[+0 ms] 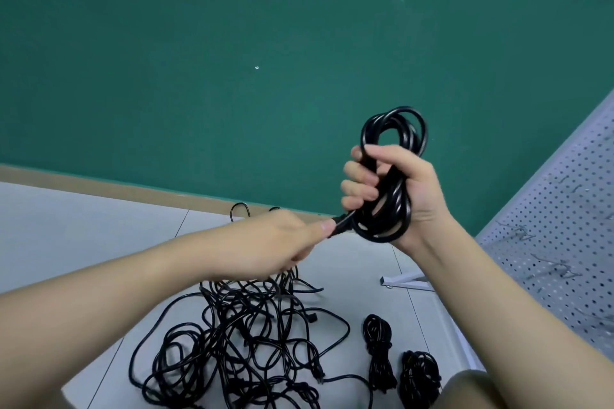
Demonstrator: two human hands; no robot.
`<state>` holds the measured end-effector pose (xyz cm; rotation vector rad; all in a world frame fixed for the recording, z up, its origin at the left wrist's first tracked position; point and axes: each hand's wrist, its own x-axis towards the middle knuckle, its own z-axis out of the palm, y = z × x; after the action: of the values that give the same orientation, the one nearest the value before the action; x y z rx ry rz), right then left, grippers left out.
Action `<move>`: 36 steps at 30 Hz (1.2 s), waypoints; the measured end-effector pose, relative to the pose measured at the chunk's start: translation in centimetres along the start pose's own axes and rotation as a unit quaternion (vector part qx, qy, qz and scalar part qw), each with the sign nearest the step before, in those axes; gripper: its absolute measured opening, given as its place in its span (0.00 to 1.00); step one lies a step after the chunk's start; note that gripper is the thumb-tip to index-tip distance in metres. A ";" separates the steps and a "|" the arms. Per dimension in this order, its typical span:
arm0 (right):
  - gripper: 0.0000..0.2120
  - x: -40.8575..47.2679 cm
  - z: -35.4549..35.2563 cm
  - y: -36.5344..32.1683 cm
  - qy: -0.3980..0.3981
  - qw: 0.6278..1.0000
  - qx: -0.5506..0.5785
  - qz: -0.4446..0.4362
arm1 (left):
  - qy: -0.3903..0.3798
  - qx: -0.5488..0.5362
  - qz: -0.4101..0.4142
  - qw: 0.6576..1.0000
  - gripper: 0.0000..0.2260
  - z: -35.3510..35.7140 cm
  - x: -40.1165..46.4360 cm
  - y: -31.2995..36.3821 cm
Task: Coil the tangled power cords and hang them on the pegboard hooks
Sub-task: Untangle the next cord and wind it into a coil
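My right hand (392, 186) grips a coiled black power cord (395, 129) held upright in the middle of the view, its loops sticking out above and below the fist. My left hand (282, 242) pinches the loose end of that cord (342, 224) just left of the coil's bottom. Below my hands a tangled pile of black cords (239, 342) lies on the pale floor. Two coiled and tied cords (378, 349) (420, 375) lie on the floor to the right of the pile. The pegboard (564, 242) with metal hooks (561, 267) stands at the right edge.
A green wall (232, 60) with a tan baseboard (133, 191) faces me. The white foot of the pegboard stand (403, 279) rests on the tiled floor (83, 226) near the coiled cords. My knee shows at the bottom right.
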<state>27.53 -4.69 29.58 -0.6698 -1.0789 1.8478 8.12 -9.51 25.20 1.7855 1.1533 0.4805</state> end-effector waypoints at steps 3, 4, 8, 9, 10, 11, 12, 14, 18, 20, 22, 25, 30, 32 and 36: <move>0.08 0.0 -1.2 -2.2 0.050 0.996 0.038 -0.066 | 0.060 0.085 0.031 0.994 0.29 -1.7 -0.1 -1.4; 0.09 -0.2 -1.8 -3.0 0.077 0.991 0.059 -0.087 | 0.069 0.091 0.028 0.993 0.29 -2.4 -0.1 -1.9; 0.16 -0.4 -4.2 -3.8 0.212 0.964 0.085 -0.134 | 0.083 0.089 0.045 0.992 0.22 -3.9 -0.3 -2.5; 0.18 -0.3 -4.5 -3.4 0.240 0.960 0.068 -0.129 | 0.096 0.110 0.066 0.987 0.21 -3.9 -0.5 -2.2; 0.19 0.0 -4.7 -3.1 0.262 0.957 0.041 -0.119 | 0.109 0.128 0.095 0.981 0.21 -3.8 -0.7 -1.7; 0.19 0.2 -4.7 -2.6 0.276 0.956 0.009 -0.101 | 0.121 0.137 0.127 0.975 0.20 -3.7 -0.9 -1.2; 0.20 0.4 -4.7 -2.2 0.280 0.957 -0.023 -0.077 | 0.135 0.138 0.156 0.969 0.20 -3.7 -1.1 -0.6; 0.22 0.6 -4.2 -1.2 0.265 0.961 -0.078 -0.024 | 0.170 0.129 0.195 0.957 0.18 -3.7 -1.4 0.4; 0.32 0.7 -2.2 1.0 0.144 0.974 -0.159 0.077 | 0.195 0.105 0.198 0.955 0.16 -4.0 -0.9 1.4; 0.41 0.7 -1.3 1.9 0.067 0.975 -0.176 0.117 | 0.198 0.115 0.189 0.955 0.15 -4.2 -0.4 1.6; 0.43 0.7 -0.4 2.6 0.007 0.969 -0.204 0.141 | 0.199 0.119 0.181 0.956 0.14 -4.4 0.0 1.5; 0.37 0.6 0.8 3.3 -0.047 0.955 -0.245 0.160 | 0.207 0.099 0.181 0.956 0.13 -4.1 0.3 1.1; 0.13 0.4 1.5 3.7 -0.065 0.949 -0.270 0.152 | 0.308 0.079 0.196 0.928 0.12 -2.7 0.8 0.2; 0.11 0.5 1.5 3.7 -0.049 0.951 -0.256 0.165 | 0.351 0.096 0.190 0.912 0.12 -2.4 0.9 0.3; 0.16 0.4 1.6 3.6 -0.082 0.949 -0.206 0.223 | 0.398 0.117 0.199 0.888 0.17 -2.5 1.0 0.3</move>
<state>24.62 -5.82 27.16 -1.0904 -1.5460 2.1019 6.96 -7.43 26.55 2.1107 1.4160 1.4774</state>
